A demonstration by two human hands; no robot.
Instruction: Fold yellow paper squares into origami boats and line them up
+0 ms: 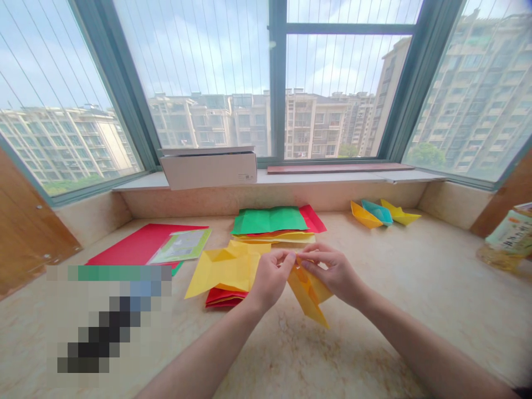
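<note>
An orange-yellow sheet of folded paper (308,293) hangs tilted between my hands, above the stone-look counter. My left hand (272,274) pinches its upper end between thumb and fingers. Close beside it, my right hand (332,271) grips the same paper, fingertips nearly touching the left ones. Part of the paper's top is hidden behind the fingers. Just left of my left hand lies a creased yellow paper (226,269), partly opened out. Under it sits a small stack of folded red paper (224,298).
Folded green paper (270,220) lies on red and yellow sheets farther back. Several folded paper boats (376,213) stand back right. Red sheets (137,244) and a clear packet (183,246) lie left. A white box (210,169) sits on the sill; a bottle (509,238) is far right.
</note>
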